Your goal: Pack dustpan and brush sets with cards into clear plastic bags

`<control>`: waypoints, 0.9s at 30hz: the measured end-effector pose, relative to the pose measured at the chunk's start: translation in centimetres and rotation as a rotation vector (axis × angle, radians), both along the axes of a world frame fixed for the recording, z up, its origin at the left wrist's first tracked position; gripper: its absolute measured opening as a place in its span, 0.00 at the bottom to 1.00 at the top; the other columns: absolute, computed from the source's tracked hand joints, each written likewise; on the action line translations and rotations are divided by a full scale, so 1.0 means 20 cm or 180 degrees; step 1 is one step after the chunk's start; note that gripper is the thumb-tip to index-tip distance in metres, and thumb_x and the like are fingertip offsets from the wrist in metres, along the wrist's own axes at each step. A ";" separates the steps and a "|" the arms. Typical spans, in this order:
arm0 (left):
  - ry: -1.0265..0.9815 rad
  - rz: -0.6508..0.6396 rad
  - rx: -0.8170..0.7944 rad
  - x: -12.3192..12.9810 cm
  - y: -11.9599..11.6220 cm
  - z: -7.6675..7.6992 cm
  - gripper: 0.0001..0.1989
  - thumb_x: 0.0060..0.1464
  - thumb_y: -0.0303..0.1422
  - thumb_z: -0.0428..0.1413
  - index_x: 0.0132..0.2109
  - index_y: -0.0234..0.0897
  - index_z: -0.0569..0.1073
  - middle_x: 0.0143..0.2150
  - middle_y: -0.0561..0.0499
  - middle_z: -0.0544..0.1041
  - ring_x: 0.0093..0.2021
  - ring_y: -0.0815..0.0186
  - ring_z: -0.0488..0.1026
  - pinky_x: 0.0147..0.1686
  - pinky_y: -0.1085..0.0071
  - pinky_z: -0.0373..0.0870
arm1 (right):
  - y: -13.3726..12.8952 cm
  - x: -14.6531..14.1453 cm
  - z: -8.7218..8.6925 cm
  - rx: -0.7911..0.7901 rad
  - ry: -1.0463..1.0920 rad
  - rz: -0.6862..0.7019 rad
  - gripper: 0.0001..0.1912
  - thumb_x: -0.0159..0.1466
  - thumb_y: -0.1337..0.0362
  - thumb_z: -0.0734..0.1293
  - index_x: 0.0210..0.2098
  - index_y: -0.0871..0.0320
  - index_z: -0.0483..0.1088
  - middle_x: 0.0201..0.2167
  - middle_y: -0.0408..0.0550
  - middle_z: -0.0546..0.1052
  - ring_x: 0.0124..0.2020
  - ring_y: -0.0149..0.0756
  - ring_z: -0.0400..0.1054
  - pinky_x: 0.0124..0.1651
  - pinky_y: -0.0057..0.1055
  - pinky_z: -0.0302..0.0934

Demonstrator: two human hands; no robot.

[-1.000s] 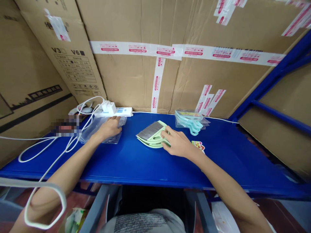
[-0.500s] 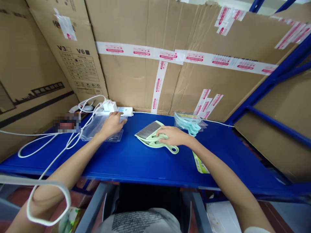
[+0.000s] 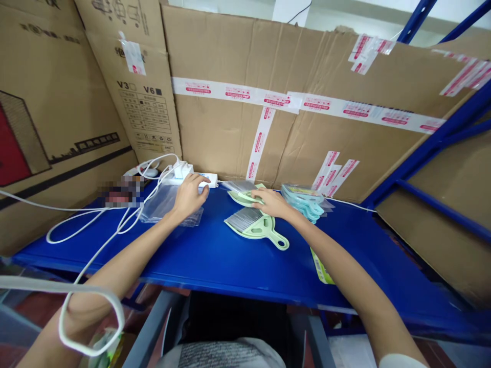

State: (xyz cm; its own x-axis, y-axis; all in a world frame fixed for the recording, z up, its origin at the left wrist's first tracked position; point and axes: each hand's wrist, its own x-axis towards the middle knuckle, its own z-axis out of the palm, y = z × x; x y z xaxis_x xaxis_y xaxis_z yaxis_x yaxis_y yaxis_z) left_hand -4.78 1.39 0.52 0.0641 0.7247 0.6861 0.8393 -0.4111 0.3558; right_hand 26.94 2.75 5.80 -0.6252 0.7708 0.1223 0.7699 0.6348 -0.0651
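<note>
Head view | right hand [image 3: 270, 202] gripping upper green brush [image 3: 241, 197] | lower green brush [image 3: 258, 230] on counter [image 3: 230, 266], just nearer the wearer than right hand | left hand [image 3: 191, 194] unclosed, empty, by clear bags [image 3: 159, 202]; contact cannot be told

The pale green, fan-shaped plastic brush [image 3: 242, 199] in the right fingers [image 3: 258, 193] has grey bristles; the pale green, fan-shaped plastic piece with a looped handle [image 3: 266, 230] just nearside of them shows grey bristles too. Right of those fingers, the plastic-wrapped brush set [image 3: 307, 205] is light turquoise; nearside and right, the thin flat card [image 3: 321, 267] is yellow-green. Near the left fingers [image 3: 198, 179], the flat plastic bag [image 3: 163, 199] is clear, the long plastic power strip [image 3: 211, 180] white. Beneath all these fingers the smooth tabletop [image 3: 215, 255] is plain blue; beyond, the brown cardboard wall [image 3: 222, 133] carries white tape [image 3: 220, 92] patterned with repeated pinkish-red labels
</note>
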 end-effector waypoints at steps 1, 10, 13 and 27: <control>0.0008 -0.0003 0.0003 0.00 0.00 0.00 0.10 0.63 0.31 0.52 0.45 0.39 0.78 0.46 0.44 0.81 0.52 0.51 0.75 0.57 0.56 0.71 | -0.01 0.01 0.01 0.0045 0.0118 0.0038 0.11 0.74 0.57 0.67 0.51 0.55 0.74 0.51 0.50 0.78 0.49 0.41 0.73 0.46 0.31 0.57; 0.0059 0.0012 -0.0016 0.00 0.00 0.00 0.09 0.62 0.30 0.52 0.43 0.39 0.78 0.45 0.45 0.81 0.53 0.51 0.76 0.56 0.55 0.71 | -0.42 0.17 -0.01 -0.0158 -0.0721 0.0564 0.16 0.78 0.53 0.62 0.51 0.53 0.79 0.52 0.53 0.78 0.48 0.42 0.76 0.37 0.31 0.57; 0.0030 -0.0046 -0.0011 0.01 -0.01 -0.01 0.10 0.62 0.30 0.52 0.42 0.39 0.78 0.44 0.44 0.82 0.51 0.51 0.76 0.56 0.55 0.71 | -0.44 0.18 -0.03 -0.0388 -0.0865 0.0493 0.17 0.78 0.54 0.62 0.58 0.51 0.76 0.56 0.53 0.77 0.51 0.44 0.76 0.38 0.31 0.58; 0.0041 -0.0237 -0.0075 0.03 0.00 -0.02 0.10 0.62 0.30 0.52 0.41 0.39 0.79 0.42 0.44 0.82 0.48 0.52 0.76 0.51 0.57 0.72 | -0.53 0.29 0.22 -0.0894 0.0620 0.0892 0.17 0.77 0.50 0.62 0.48 0.57 0.74 0.45 0.50 0.78 0.43 0.38 0.72 0.48 0.33 0.63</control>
State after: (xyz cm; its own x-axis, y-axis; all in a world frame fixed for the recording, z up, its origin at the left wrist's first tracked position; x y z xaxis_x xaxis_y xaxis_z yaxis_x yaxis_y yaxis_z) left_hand -4.10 1.37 0.15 0.1270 0.7335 0.6677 0.8113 -0.4641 0.3554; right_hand 32.78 -7.84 10.10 -0.8008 0.5950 0.0687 0.5268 0.7543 -0.3918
